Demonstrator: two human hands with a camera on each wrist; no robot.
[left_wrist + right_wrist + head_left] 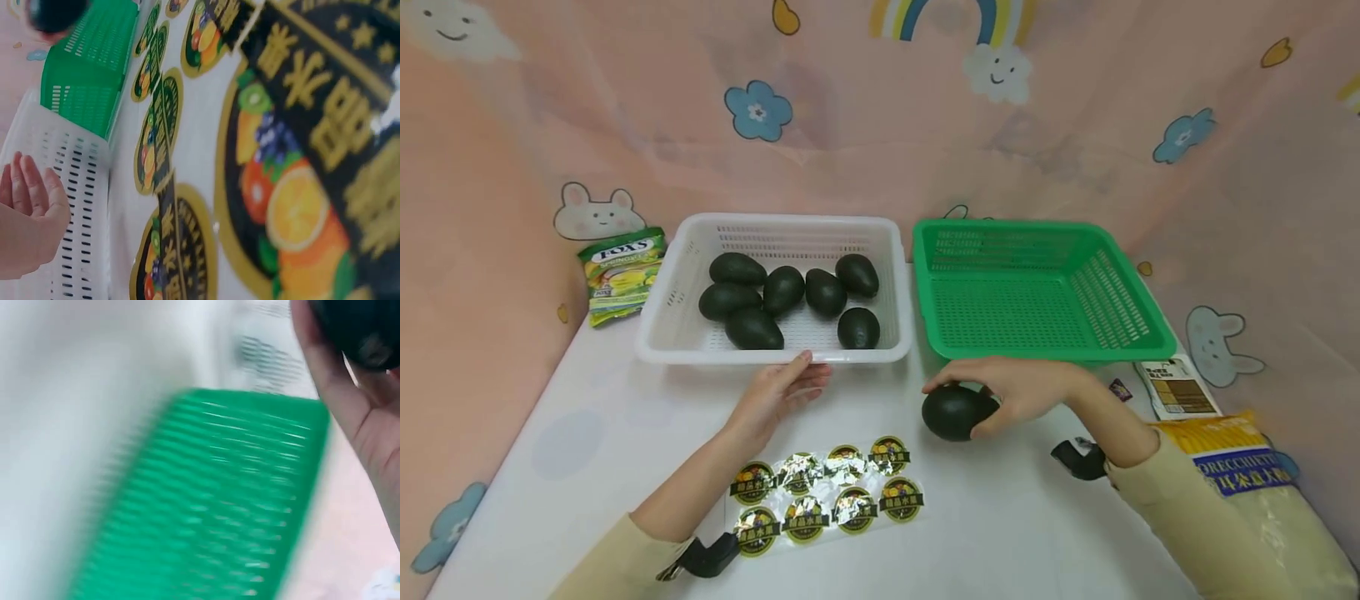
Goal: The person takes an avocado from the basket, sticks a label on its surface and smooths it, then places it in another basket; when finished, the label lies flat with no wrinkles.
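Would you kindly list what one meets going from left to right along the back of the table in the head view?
Green candy packet → white basket holding seven avocados → green basket, with nothing in it → small brown-and-white packet at the green basket's right front corner.

White table (595,433), smooth top, even soft light, no hard shadows. Pink cloth backdrop (880,142) wraps the back and both sides, wrinkled, printed with blue flowers, clouds, bunnies, and a rainbow at top centre. No windows or floor visible.
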